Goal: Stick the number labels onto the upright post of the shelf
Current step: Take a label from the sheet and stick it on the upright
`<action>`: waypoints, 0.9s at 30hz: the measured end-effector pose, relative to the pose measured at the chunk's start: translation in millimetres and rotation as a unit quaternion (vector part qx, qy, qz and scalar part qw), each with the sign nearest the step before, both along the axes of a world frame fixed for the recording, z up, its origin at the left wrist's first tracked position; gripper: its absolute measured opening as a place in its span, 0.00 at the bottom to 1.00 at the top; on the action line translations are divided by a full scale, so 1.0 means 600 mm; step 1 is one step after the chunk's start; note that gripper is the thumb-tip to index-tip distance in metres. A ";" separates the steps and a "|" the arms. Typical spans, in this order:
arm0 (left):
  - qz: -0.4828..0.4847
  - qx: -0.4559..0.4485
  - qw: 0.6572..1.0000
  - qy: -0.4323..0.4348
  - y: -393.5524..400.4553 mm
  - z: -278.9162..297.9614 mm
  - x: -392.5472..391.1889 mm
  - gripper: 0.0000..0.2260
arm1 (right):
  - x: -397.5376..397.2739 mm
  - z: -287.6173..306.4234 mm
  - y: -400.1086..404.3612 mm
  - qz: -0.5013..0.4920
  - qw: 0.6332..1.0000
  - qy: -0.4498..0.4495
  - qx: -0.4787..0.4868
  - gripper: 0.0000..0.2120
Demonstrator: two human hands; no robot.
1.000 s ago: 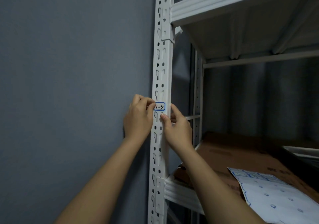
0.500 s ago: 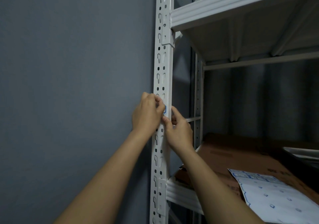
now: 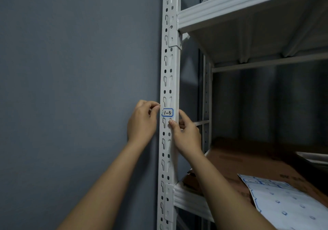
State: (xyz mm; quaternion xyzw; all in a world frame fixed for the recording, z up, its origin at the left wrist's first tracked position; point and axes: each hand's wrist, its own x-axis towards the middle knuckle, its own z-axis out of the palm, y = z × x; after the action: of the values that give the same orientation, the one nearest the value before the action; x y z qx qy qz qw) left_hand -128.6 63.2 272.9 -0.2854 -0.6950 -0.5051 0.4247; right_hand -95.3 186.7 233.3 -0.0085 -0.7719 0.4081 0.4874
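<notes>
A person fixes a blue-bordered label (image 3: pixel 167 112) marked "1-3" to the front face of a white slotted upright post (image 3: pixel 168 80), between two shelf levels of a metal rack. The label sits flat and level between the two hands: just right of the left hand's (image 3: pixel 142 123) fingertips (image 3: pixel 157 107), which are curled together at the post's left edge and appear to hold nothing, and just above the right hand's (image 3: pixel 186 134) thumb tip (image 3: pixel 171 122), which rests on the post face while the other fingers wrap behind its right edge. Neither hand covers the label. To finish the step well, a firm rub across the label, centre outward, would likely seat its corners over the slots beneath. A sheet of remaining labels (image 3: pixel 284 201) lies on a cardboard box (image 3: pixel 239 162), below and right of the right hand.
</notes>
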 end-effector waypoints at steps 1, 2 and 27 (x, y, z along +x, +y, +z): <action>0.002 0.004 1.000 -0.002 0.001 -0.001 -0.001 0.06 | -0.002 -0.001 0.001 0.000 1.000 0.002 -0.002 0.17; 0.006 0.005 1.000 -0.004 0.002 -0.002 -0.002 0.06 | -0.003 -0.001 0.001 0.001 1.000 0.003 -0.004 0.17; 0.270 -0.161 0.918 0.244 0.021 0.005 -0.014 0.06 | -0.017 -0.006 0.005 -0.003 1.000 -0.003 -0.009 0.22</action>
State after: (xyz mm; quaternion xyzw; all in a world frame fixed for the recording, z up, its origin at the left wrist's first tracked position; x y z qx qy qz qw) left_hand -137.1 75.7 275.8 -0.2661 -0.6926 -0.1673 0.6492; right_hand -105.4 189.5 229.6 -0.0164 -0.7698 0.4134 0.4860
